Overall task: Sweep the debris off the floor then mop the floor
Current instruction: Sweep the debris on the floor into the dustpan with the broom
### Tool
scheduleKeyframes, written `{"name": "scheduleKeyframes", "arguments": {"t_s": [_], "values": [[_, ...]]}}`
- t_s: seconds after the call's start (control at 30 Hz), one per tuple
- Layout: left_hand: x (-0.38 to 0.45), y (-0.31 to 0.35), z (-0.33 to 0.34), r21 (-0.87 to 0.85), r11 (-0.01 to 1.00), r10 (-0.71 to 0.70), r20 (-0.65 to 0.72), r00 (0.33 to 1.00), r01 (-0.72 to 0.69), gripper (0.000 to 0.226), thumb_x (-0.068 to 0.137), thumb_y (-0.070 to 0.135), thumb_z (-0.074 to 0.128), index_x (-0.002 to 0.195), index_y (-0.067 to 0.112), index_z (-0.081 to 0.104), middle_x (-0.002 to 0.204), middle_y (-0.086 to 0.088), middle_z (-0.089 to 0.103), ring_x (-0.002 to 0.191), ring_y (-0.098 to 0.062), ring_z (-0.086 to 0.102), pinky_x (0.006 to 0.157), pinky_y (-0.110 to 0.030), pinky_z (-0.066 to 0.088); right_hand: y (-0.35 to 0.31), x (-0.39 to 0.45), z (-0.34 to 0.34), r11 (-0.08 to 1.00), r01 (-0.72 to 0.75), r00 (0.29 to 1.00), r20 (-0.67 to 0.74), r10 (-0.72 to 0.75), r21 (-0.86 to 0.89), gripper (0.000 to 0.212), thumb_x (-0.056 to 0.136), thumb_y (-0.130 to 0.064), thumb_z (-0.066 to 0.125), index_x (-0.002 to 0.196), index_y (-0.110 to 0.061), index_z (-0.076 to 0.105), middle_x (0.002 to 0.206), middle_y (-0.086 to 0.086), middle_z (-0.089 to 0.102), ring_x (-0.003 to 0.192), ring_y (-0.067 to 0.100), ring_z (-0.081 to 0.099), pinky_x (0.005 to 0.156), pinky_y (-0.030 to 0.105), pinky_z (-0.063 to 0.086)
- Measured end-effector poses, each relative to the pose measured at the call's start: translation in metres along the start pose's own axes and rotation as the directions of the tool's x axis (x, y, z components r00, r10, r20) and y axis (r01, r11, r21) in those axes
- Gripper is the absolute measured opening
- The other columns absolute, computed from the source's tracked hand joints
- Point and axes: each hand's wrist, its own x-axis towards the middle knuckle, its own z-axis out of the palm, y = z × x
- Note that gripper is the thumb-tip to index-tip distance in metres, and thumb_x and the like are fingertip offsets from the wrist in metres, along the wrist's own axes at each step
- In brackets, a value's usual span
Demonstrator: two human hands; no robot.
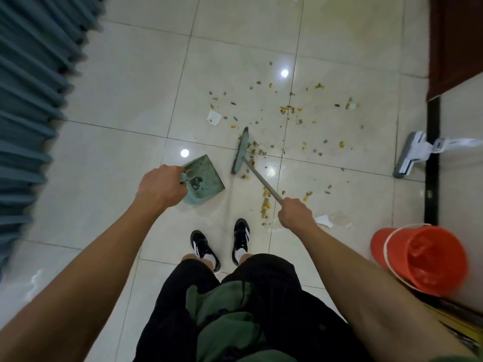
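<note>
Small yellow and brown debris [287, 111] lies scattered over the glossy tiled floor [125, 105], with a white paper scrap [213, 118] among it. My right hand [295, 214] grips the grey handle of a green broom [241, 152], whose head stands on the floor with a line of crumbs along its right side. My left hand [160, 185] grips the handle of a green dustpan [205, 178], which sits on the floor just left of the broom head. Another paper scrap [324, 220] lies near my right hand.
A red bucket [423, 258] stands at the right by a black floor strip. A white flat mop [415, 152] lies at the right, past the debris. A dark wooden door [454, 43] is at the top right, blue curtains [28, 100] along the left. My feet [222, 242] stand below the dustpan.
</note>
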Motion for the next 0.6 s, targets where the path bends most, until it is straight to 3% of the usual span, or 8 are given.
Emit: {"name": "scheduleKeyframes", "arguments": {"t_s": [0.23,0.6], "values": [[0.017,-0.053,-0.016,-0.043,0.997,-0.067,-0.044,0.997,0.065,0.027,0.085,0.021,0.055,0.109,0.023,0.067,0.082,-0.004,0.063,0.071,-0.029,0.060,0.066,-0.035,0.050,-0.071,0.026,-0.016,0.994,0.111,0.994,-0.015,-0.111,-0.016,0.031,0.096,-0.013,0.046,0.124,-0.008,0.059,0.101,0.009,0.063,0.075,0.024,0.057,0.062,0.032,0.047],[0.091,-0.206,-0.049,-0.071,0.990,-0.125,-0.017,0.992,0.123,0.026,0.088,0.025,0.057,0.112,0.025,0.067,0.083,-0.005,0.060,0.074,-0.031,0.060,0.065,-0.033,0.048,-0.275,0.099,-0.052,0.974,0.223,0.975,0.006,-0.223,-0.051,0.034,0.096,-0.014,0.046,0.129,-0.012,0.056,0.108,0.009,0.063,0.089,0.027,0.063,0.069,0.033,0.049]]}}
